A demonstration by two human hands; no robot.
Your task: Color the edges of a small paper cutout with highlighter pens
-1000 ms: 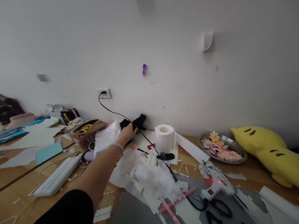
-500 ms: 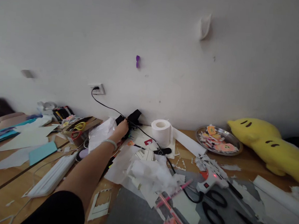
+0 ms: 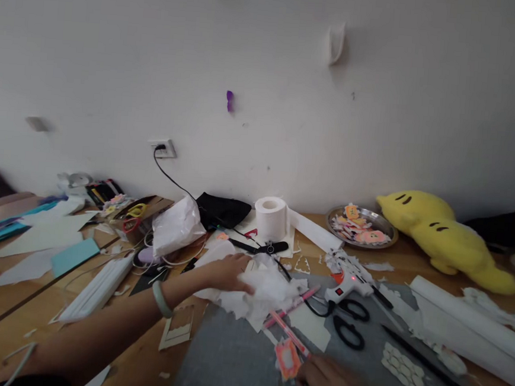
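My left hand reaches in from the left, with a pale bangle at the wrist. Its fingers are stretched over white fluffy stuffing and thin white sheets, touching or just above them. At the bottom, my right hand is closed at the edge of a small card with an orange and pink border and a pale centre. Pink markers lie just beyond the card. Behind my left hand, a black cloth pouch rests against the wall.
A white glue gun with a red light lies beside black-handled scissors. Farther back stand a paper roll, a metal dish of cutouts and a yellow plush. A cord runs from the wall socket.
My left hand has left the black pouch and come back toward me, over the white stuffing. The pouch lies flatter. My right hand and the card have come further into view.
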